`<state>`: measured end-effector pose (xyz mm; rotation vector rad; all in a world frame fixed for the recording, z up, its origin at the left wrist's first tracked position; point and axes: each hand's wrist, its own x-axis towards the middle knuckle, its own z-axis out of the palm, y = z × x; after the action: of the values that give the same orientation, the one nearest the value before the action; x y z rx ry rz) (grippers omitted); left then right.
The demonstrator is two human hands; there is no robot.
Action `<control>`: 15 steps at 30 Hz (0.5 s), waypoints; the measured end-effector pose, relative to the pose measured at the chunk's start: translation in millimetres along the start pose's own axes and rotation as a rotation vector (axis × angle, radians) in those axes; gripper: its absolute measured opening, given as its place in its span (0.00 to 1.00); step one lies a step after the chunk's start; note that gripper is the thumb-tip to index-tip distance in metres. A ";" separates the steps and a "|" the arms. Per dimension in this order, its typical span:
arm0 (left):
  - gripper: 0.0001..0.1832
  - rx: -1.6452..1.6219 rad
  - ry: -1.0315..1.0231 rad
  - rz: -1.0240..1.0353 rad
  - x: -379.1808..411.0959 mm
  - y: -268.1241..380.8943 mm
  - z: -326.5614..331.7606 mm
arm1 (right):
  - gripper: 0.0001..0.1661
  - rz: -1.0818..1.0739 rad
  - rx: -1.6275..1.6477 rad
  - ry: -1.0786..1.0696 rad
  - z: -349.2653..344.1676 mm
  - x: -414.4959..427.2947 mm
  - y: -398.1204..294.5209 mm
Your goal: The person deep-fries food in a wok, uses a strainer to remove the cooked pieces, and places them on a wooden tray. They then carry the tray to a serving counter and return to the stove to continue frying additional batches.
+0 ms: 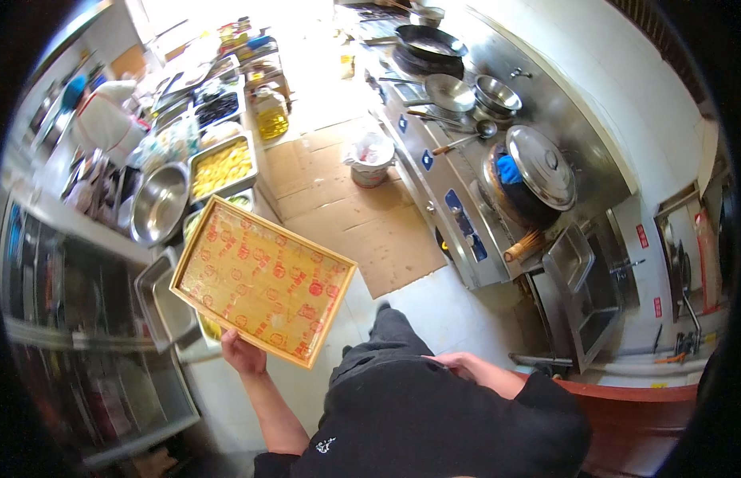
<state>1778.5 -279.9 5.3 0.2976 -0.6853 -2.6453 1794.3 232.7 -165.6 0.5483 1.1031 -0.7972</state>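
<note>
My left hand (245, 354) grips the lower edge of a rectangular wooden tray (331, 316), with the fingers hidden beneath it. Printed greaseproof paper (262, 278) with red marks lines the tray, and nothing else lies on it. The tray is held tilted over the floor and the edge of the left-hand counter. My right hand (460, 361) rests against my dark clothes at the hip. Its fingertips are hidden there, so I cannot tell whether they hold anything.
Along the left, a counter carries a steel pan of yellow pieces (224, 164), a steel bowl (159, 203) and an oil jug (270, 113). Cardboard (346, 227) covers the floor around a lined bucket (370, 158). A steel stove (466, 197) holds woks and a lidded pot (541, 167). Another person (110, 116) is at far left.
</note>
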 end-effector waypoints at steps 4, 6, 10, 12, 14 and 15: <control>0.35 0.083 0.019 -0.059 121.4 -22.6 25.9 | 0.28 -0.192 0.097 0.127 -61.0 5.8 -63.6; 0.35 0.085 0.004 -0.099 166.4 -43.7 36.4 | 0.15 -0.293 0.257 0.068 -97.2 -5.8 -104.0; 0.34 0.103 0.064 -0.153 254.5 -54.9 67.1 | 0.10 -0.306 -0.028 0.226 -194.8 -29.6 -240.2; 0.33 0.064 -0.024 -0.051 301.4 -63.2 66.6 | 0.06 -0.315 -0.225 0.301 -230.1 -49.3 -337.2; 0.33 0.082 -0.008 -0.066 342.0 -58.8 67.7 | 0.05 -0.428 -0.583 0.394 -253.2 -58.3 -413.4; 0.32 0.094 0.021 -0.061 353.3 -56.8 67.7 | 0.07 -0.517 -0.984 0.618 -248.3 -81.7 -461.4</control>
<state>1422.1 -354.3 -2.3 0.3777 -0.8072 -2.6675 1269.6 158.0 -183.5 -0.3826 2.0671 -0.4112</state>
